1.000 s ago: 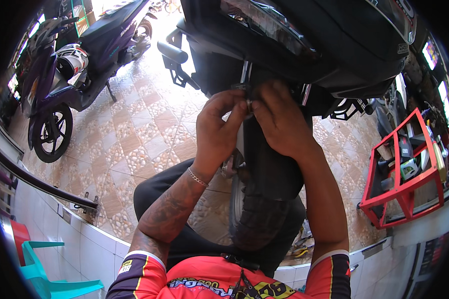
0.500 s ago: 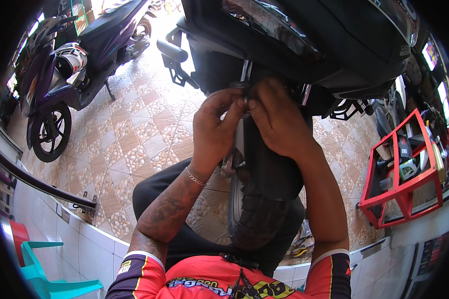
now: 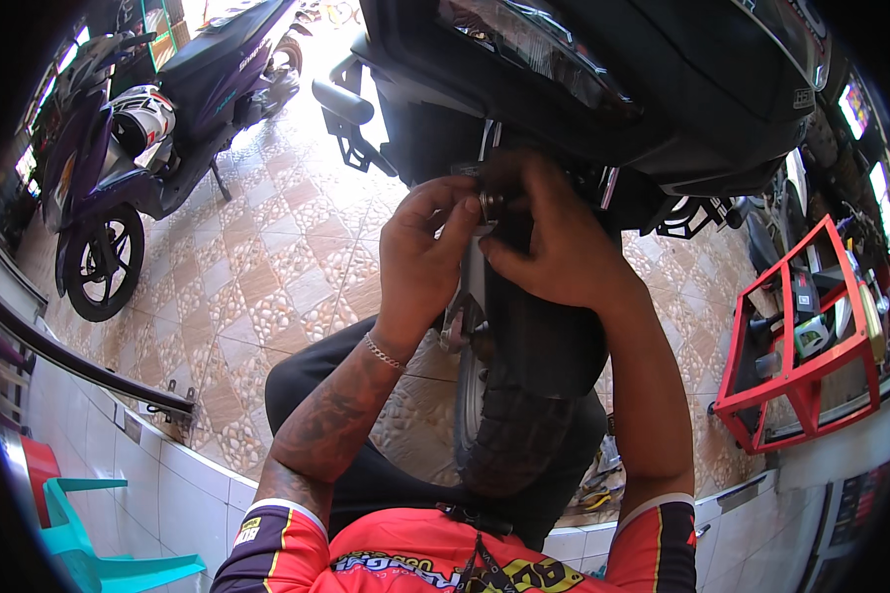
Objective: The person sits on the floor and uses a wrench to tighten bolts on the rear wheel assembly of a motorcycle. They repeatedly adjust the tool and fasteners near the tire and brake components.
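1. Taking the middle of the view as the dial's centre, I see the small metal piece (image 3: 491, 202) just off it, towards one o'clock, under the front of a black motorcycle (image 3: 702, 104).
2. The left hand (image 3: 423, 237) comes at it from the nine o'clock side, thumb and forefinger pinched together on it, presumably to steady something so small.
3. The right hand (image 3: 571, 242) faces it from the three o'clock side, thumb well apart from the curled fingers, nothing visible in the gap; shadow hides whether those fingertips touch the piece.
4. The front tyre (image 3: 514, 445), at five o'clock, stands between the person's knees, probably because sitting so close lets both hands reach under the bodywork.
5. Counting up: two hands, one metal piece as far as I can make out, one motorcycle; at ten o'clock, one purple scooter (image 3: 203, 84) with one helmet (image 3: 148, 114); at three, one red rack (image 3: 799, 371) carrying odds and ends; at eight, one teal chair (image 3: 84, 539).
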`<state>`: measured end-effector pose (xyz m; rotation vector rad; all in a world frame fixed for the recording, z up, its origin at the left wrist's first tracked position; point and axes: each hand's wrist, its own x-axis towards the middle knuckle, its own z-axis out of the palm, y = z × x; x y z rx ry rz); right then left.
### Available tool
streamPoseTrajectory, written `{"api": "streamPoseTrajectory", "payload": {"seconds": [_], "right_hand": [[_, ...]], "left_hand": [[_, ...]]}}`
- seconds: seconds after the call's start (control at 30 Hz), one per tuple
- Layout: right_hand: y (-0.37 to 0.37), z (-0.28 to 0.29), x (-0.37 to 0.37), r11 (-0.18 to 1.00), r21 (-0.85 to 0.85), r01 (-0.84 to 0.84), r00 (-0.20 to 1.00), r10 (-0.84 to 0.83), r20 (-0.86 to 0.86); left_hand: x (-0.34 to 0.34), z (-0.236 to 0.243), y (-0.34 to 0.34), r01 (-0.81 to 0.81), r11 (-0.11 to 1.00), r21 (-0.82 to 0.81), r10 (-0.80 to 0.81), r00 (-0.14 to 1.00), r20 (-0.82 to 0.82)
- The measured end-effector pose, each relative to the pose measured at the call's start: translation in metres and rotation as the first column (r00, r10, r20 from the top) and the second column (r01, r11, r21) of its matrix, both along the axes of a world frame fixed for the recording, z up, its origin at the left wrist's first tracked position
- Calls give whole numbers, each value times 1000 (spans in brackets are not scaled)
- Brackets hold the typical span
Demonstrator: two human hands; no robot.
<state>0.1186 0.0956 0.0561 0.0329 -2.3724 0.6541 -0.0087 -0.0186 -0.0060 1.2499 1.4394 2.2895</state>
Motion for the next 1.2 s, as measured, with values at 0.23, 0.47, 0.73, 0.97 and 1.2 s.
{"api": "streamPoseTrajectory", "payload": {"seconds": [0.23, 0.47, 0.73, 0.97, 1.2], "right_hand": [[10, 3, -4, 997, 68, 38, 994, -44, 99], [7, 1, -9, 998, 60, -1, 1000, 0, 13], [4, -6, -13, 978, 196, 69, 998, -66, -22], [3, -7, -16, 961, 253, 112, 994, -107, -34], [1, -4, -21, 981, 156, 117, 993, -115, -19]], "left_hand": [[4, -1, 3, -39, 999, -23, 38, 998, -46], [5, 3, -3, 52, 996, 73, -60, 992, 107], [5, 4, -3, 46, 992, 117, -58, 993, 106], [3, -1, -3, 47, 994, 94, -57, 994, 98], [-2, -9, 2, -4, 999, 47, 4, 1000, 7]]}}
